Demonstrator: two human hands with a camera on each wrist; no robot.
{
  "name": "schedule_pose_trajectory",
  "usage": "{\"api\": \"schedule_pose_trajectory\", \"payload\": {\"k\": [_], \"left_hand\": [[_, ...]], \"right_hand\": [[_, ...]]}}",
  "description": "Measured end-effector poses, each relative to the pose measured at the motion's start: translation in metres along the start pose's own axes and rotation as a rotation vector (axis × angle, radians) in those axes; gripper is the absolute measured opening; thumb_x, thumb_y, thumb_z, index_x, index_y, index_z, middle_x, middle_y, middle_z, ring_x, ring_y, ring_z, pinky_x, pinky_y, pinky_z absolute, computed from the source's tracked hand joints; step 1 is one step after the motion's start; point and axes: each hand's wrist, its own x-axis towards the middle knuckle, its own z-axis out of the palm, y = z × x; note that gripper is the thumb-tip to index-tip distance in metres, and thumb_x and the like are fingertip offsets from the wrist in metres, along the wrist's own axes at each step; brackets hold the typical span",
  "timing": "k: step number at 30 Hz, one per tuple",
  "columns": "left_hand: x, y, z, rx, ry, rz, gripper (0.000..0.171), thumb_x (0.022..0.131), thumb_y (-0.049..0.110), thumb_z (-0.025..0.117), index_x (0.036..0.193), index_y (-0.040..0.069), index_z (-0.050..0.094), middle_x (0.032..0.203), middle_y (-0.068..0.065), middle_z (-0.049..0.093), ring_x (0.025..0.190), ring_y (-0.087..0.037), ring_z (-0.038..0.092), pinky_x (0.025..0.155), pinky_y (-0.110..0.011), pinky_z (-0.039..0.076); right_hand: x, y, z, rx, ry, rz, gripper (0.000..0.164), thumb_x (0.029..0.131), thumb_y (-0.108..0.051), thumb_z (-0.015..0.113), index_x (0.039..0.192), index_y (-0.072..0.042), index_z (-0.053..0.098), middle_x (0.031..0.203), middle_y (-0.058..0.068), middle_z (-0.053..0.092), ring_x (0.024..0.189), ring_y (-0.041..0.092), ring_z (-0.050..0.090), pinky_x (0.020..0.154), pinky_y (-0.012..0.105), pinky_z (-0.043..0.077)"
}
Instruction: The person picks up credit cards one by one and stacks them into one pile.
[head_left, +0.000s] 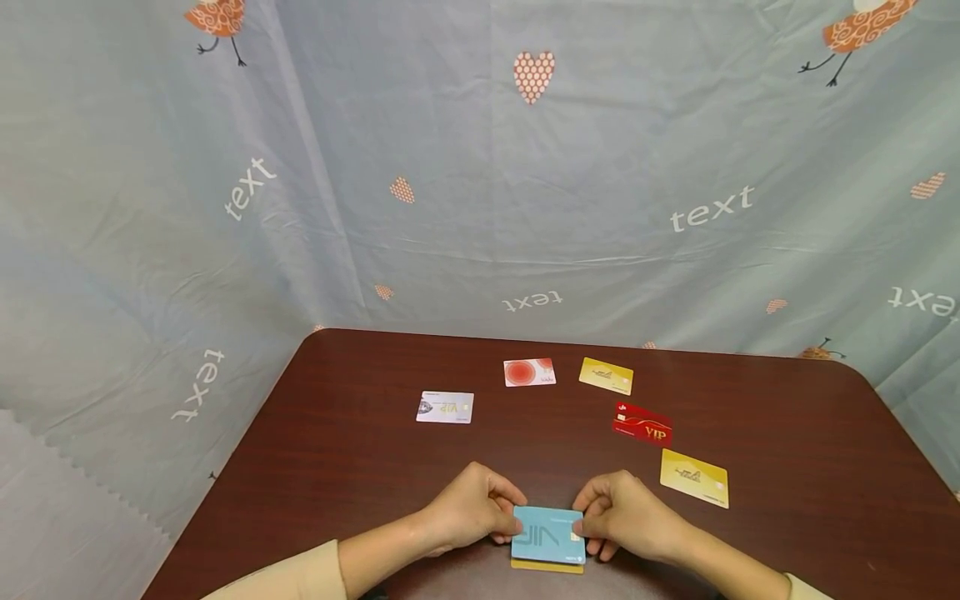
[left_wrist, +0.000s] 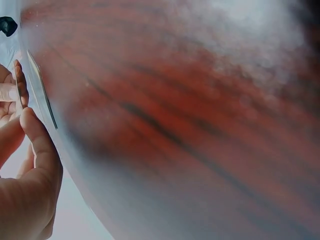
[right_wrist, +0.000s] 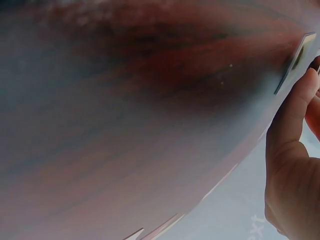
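A light blue card [head_left: 546, 533] with VIP lettering is held by both hands near the table's front edge. My left hand [head_left: 471, 510] pinches its left edge between thumb and fingers, and my right hand [head_left: 628, 518] pinches the right edge. Below the blue card lies a yellow card [head_left: 547, 567], mostly hidden, with only its near strip showing in the head view. From the left wrist, the held card [left_wrist: 19, 86] appears edge-on, raised above the card on the table [left_wrist: 44, 92]. The right wrist view shows the lower card [right_wrist: 295, 64] beside my right hand [right_wrist: 295, 155].
Farther back on the dark wooden table [head_left: 360, 483] lie a white VIP card [head_left: 446, 407], a white card with a red circle [head_left: 529, 372], a yellow card [head_left: 606, 376], a red VIP card [head_left: 642, 423] and another yellow card [head_left: 694, 478]. A patterned curtain [head_left: 465, 250] hangs behind.
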Motion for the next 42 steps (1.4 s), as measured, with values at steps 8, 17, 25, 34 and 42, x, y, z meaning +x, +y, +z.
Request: {"api": "schedule_pose_trajectory", "payload": {"k": [8,17,25,34,42], "left_hand": [[0.000,-0.003,0.005,0.036,0.001,-0.028,0.022,0.081,-0.019,0.074,0.102,-0.011,0.074,0.067,-0.005,0.063,0.053,-0.011,0.062,0.052,-0.020,0.056],[0.001,-0.002,0.009,0.098,0.010,-0.019,0.019,0.081,-0.020,0.072,0.096,-0.009,0.074,0.067,-0.004,0.059,0.052,-0.011,0.059,0.048,-0.016,0.051],[0.001,-0.002,0.008,0.180,0.014,-0.001,0.017,0.080,-0.020,0.071,0.092,-0.007,0.074,0.063,-0.002,0.056,0.047,-0.010,0.055,0.044,-0.014,0.047],[0.002,-0.002,0.010,0.238,0.025,0.021,0.018,0.078,-0.020,0.071,0.089,-0.006,0.073,0.058,-0.001,0.059,0.045,-0.008,0.055,0.042,-0.015,0.045],[0.002,-0.002,0.011,0.251,0.037,0.035,0.018,0.077,-0.020,0.070,0.086,-0.005,0.073,0.057,0.000,0.060,0.044,-0.006,0.054,0.041,-0.014,0.044]], "right_hand": [[0.000,0.002,0.002,-0.032,-0.004,0.010,0.010,0.091,0.000,0.077,0.096,0.004,0.068,0.072,0.010,0.067,0.059,0.017,0.065,0.049,0.023,0.057],[0.002,0.005,0.003,-0.075,-0.008,0.000,0.009,0.091,0.001,0.076,0.093,0.002,0.067,0.069,0.010,0.066,0.058,0.017,0.065,0.048,0.023,0.056],[0.003,0.004,0.005,-0.113,-0.001,-0.006,0.009,0.091,0.001,0.077,0.090,0.000,0.068,0.067,0.009,0.066,0.055,0.016,0.064,0.047,0.024,0.056],[0.005,0.005,0.007,-0.148,0.006,-0.006,0.010,0.089,0.001,0.078,0.087,-0.002,0.069,0.064,0.008,0.065,0.052,0.014,0.062,0.045,0.024,0.055],[0.006,0.004,0.007,-0.162,0.010,0.010,0.011,0.089,0.000,0.079,0.086,-0.002,0.069,0.063,0.007,0.066,0.051,0.013,0.062,0.045,0.025,0.055]]}}
